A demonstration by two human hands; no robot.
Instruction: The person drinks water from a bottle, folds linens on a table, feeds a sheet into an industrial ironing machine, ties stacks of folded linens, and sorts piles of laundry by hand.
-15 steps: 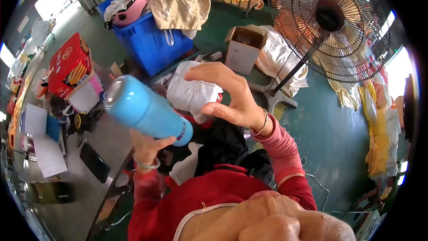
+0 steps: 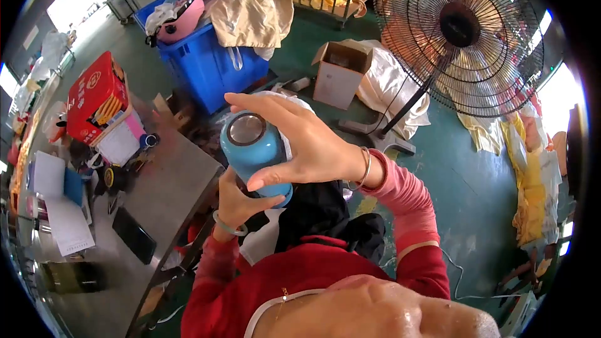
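A light-blue metal flask [image 2: 250, 156] stands nearly upright in front of my chest, its round grey end facing up towards me. My left hand [image 2: 236, 203] grips its lower part, thumb across the front. My right hand [image 2: 307, 144] curves around the upper part from the right, fingers and thumb apart on either side; whether it touches the flask I cannot tell. Behind my right hand, a white wrapped bundle is mostly hidden.
On the left, a metal table [image 2: 181, 181] bears a black phone [image 2: 134, 235], an open notebook [image 2: 66, 213] and a red biscuit tin [image 2: 97, 97]. Beyond are a blue bin [image 2: 213, 75] heaped with cloth and an open carton [image 2: 341, 75]. A standing fan [image 2: 460, 25] is at right.
The flask has moved right, away from the table, and swung from a leftward tilt to nearly upright. My left hand moved with it. My right hand has come left around its upper part.
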